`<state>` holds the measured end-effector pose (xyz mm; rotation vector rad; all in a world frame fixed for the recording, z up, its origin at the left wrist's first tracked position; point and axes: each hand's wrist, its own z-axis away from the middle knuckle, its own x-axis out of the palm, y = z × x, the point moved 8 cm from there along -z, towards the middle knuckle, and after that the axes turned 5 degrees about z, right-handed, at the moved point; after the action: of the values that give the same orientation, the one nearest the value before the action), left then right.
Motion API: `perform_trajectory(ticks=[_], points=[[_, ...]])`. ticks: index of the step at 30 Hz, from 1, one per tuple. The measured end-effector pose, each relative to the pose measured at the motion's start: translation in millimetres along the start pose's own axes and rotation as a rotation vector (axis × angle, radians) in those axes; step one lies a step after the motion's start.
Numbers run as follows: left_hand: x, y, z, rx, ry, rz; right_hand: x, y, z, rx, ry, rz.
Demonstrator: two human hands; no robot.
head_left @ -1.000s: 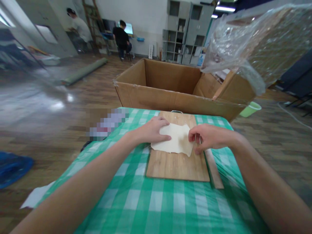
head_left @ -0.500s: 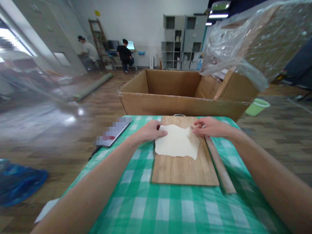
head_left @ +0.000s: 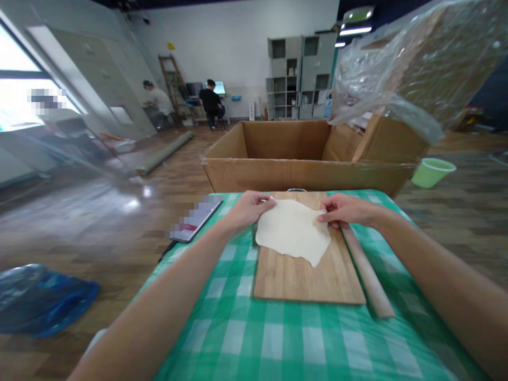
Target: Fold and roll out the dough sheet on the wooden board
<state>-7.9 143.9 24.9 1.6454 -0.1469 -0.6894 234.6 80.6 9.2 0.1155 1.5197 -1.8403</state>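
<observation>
A thin, cream-coloured sheet of rolled dough [head_left: 293, 230] with uneven edges is over the far half of a wooden cutting board [head_left: 305, 280]. My left hand [head_left: 253, 208] pinches its far left corner between thumb and fingers. At the far right corner, my right hand [head_left: 342, 209] is closed on the dough in the same way. The near edge of the sheet hangs toward the board; whether it touches the wood I cannot tell. A wooden rolling pin [head_left: 367, 272] lies along the board's right side, its far end close under my right hand.
A green checked tablecloth [head_left: 234, 328] covers the table. A phone-like tablet [head_left: 198, 217] lies at its far left edge. Just beyond stands a large cardboard box [head_left: 309, 176]. A green bin [head_left: 432, 173] is on the floor at right, a blue plastic bag [head_left: 51, 301] at left. People sit farther back.
My right hand has taken hold of the dough's far right corner. The dough's far edge has been lifted and pulled straighter between both hands. The whole view has shifted slightly.
</observation>
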Motion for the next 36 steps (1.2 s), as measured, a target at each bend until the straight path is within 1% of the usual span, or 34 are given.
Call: perform_trajectory(ticks=[2,4,5,6,7,10,11,13,15,16,18,19,20,21,24,27,30,33,36], points=[[0.5,-2.2,-0.6,0.006,0.048,-0.002,10.8,-0.7,7.1,0.028,-0.147,0.017],[8.3,-0.4,0.2,0.020,0.037,0.012,23.6,-1.3,15.8,0.074,-0.325,0.051],[14.6,2.1,1.1,0.029,0.016,0.017,26.4,-2.7,18.5,0.091,-0.367,0.081],[22.2,5.5,2.3,0.039,-0.010,0.021,25.5,-6.3,18.4,0.086,-0.350,0.120],[30.5,9.9,3.6,0.052,-0.037,0.026,21.0,-12.9,15.8,0.051,-0.275,0.161],[55.6,26.5,7.9,0.110,-0.113,0.061,3.7,-44.6,7.1,-0.180,0.073,0.193],[61.5,31.6,9.0,0.128,-0.126,0.067,3.0,-52.7,5.7,-0.251,0.138,0.164],[65.2,36.5,10.4,0.127,-0.112,0.056,8.8,-57.6,1.4,-0.306,0.167,0.105],[60.2,31.7,11.5,0.055,-0.091,0.041,14.1,-52.5,-2.9,-0.282,0.181,0.085],[57.2,26.4,12.5,-0.001,-0.108,0.044,14.2,-48.6,-4.1,-0.262,0.210,0.086],[53.4,15.3,16.2,-0.098,-0.201,0.066,10.6,-41.4,-4.6,-0.231,0.293,0.062],[51.2,11.6,18.1,-0.118,-0.243,0.071,8.8,-38.3,-4.5,-0.219,0.325,0.031],[47.9,9.9,19.1,-0.112,-0.260,0.060,7.9,-35.3,-4.7,-0.204,0.343,-0.010],[43.6,10.1,19.0,-0.083,-0.246,0.032,8.1,-32.4,-5.3,-0.188,0.347,-0.059],[33.9,18.2,16.9,0.054,-0.124,-0.108,14.1,-27.2,-8.7,-0.148,0.298,-0.150],[39.1,24.6,16.4,0.128,-0.095,-0.199,20.2,-28.1,-12.8,-0.169,0.254,-0.052],[42.2,21.1,16.5,0.122,-0.080,-0.159,19.5,-30.1,-15.3,-0.239,0.285,0.062],[39.3,11.2,17.0,0.098,-0.064,-0.044,16.4,-26.5,-16.1,-0.270,0.332,0.045],[35.3,3.8,18.6,0.113,-0.066,0.002,19.4,-20.5,-17.6,-0.250,0.306,0.020]])
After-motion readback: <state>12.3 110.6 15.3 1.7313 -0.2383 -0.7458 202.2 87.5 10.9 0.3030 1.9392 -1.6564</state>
